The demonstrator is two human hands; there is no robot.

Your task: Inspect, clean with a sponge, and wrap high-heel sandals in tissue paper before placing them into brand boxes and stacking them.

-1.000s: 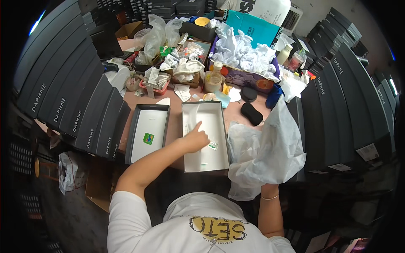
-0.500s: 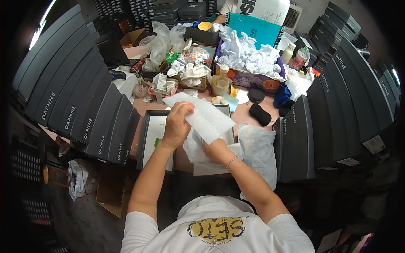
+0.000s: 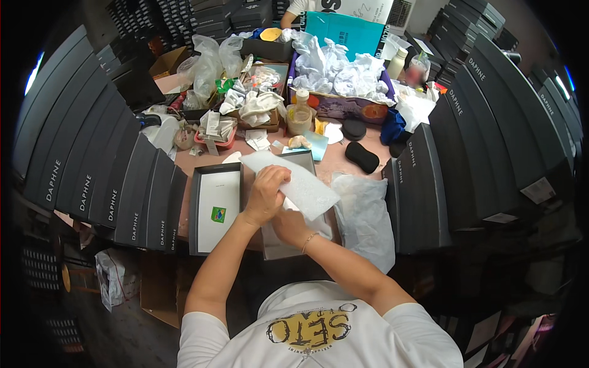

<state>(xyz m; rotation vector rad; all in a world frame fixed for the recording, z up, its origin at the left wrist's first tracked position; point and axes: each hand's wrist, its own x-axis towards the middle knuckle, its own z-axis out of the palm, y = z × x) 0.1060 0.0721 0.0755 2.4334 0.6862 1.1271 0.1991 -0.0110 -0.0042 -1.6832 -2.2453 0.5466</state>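
My left hand pinches a white foam sheet, which slants across the open shoe box. Close below it, my right hand has its fingers curled, with the tips hidden; what they hold cannot be made out. Under both hands is the grey shoe box, lined with white tissue paper. Beside it on the left, a dark-rimmed box lid lies with its white inside up, and a small green packet rests in it. A translucent white bag lies flat at the right.
Tall stacks of dark shoe boxes flank the table at left and right. Farther back stand a purple carton full of crumpled white paper, a bottle and a pink basket. A black sponge lies at right. Across the table, a person's arm shows.
My right hand has moved left, close beneath my left hand. The foam sheet stays in my left hand. The green packet in the lid now shows fully. The whole view has shifted slightly.
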